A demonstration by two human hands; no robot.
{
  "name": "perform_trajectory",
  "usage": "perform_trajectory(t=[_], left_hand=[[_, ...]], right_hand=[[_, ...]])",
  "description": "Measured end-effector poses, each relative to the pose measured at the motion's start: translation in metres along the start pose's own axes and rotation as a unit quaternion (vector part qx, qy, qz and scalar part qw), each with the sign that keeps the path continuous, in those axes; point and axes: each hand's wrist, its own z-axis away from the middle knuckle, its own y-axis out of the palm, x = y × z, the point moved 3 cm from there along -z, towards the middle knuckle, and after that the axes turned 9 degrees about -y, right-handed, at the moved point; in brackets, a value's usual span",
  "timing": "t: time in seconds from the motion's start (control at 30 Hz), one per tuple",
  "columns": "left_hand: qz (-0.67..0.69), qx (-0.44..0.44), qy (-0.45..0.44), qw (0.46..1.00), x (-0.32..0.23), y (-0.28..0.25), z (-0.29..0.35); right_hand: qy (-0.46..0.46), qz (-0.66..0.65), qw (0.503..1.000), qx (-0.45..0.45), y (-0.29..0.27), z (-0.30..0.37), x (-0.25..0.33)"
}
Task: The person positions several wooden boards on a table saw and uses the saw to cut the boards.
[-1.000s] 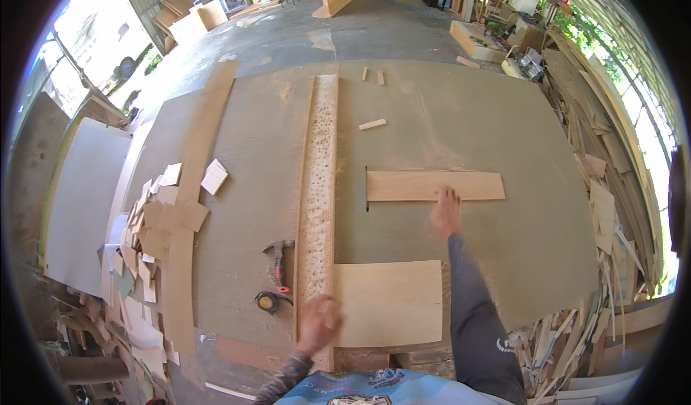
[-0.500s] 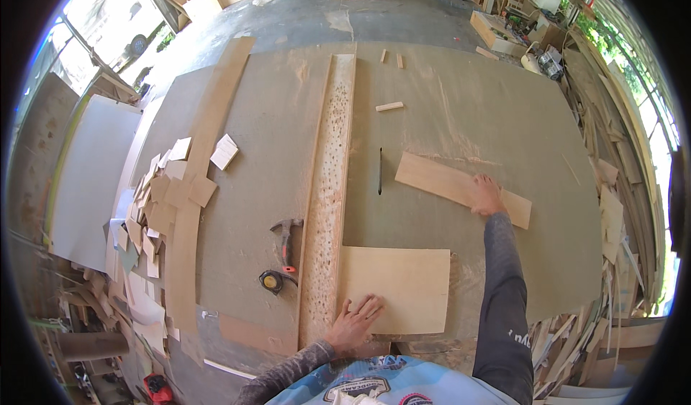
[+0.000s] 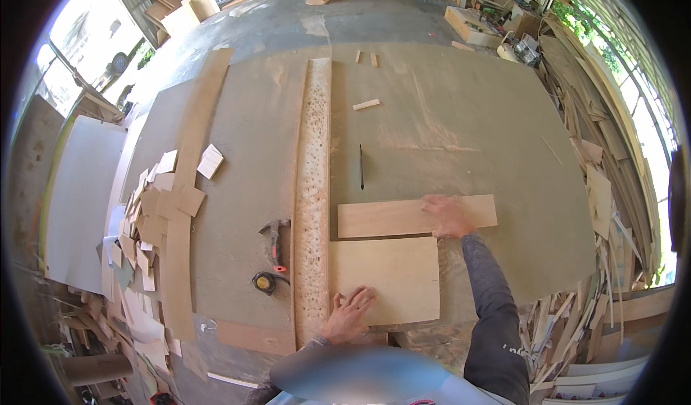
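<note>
Narrow board (image 3: pixel 381 220): is lying just beside the wide panel (image 3: pixel 407 275), at its 1 o'clock.
Right hand (image 3: pixel 449 216): is covering the board; cannot tell if gripping.
Left hand (image 3: pixel 348 316): is resting splayed on the panel.
Hammer (image 3: pixel 276 246): is lying at the panel's 10 o'clock.

Left hand (image 3: pixel 349 315) low, palm down, fingers spread forward and rightward, left forearm (image 3: pixel 315 343) slanting up from the lower edge; right hand (image 3: pixel 450 216) farther forward, knuckles uppermost, fingers turned left, dark-sleeved right arm (image 3: pixel 493 290) outstretched, leaning leftward toward the wrist
</note>
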Motion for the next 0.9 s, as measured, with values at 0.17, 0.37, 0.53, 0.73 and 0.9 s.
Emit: perform_trajectory(t=[0.17, 0.37, 0.53, 0.73, 0.9], left_hand=[[-0.013, -0.002, -0.008, 1.000, -0.006, 0.003, -0.002], [-0.016, -0.004, -0.009, 1.000, -0.005, 0.002, -0.004], [-0.046, -0.023, -0.002, 0.999, -0.005, -0.006, 0.002], [-0.019, 0.014, 0.008, 1.000, 0.015, -0.017, -0.031], [-0.043, -0.130, -0.036, 0.990, 0.033, -0.089, -0.130]], right_hand=[[-0.059, -0.044, 0.997, 0.004, 0.041, -0.020, -0.017], [-0.070, -0.097, 0.986, -0.118, 0.067, -0.022, -0.005], [0.002, -0.179, 0.970, -0.164, 0.070, -0.033, 0.029], [0.014, -0.194, 0.965, -0.173, 0.073, -0.035, 0.032], [0.011, -0.198, 0.967, -0.162, 0.070, -0.035, 0.030]])
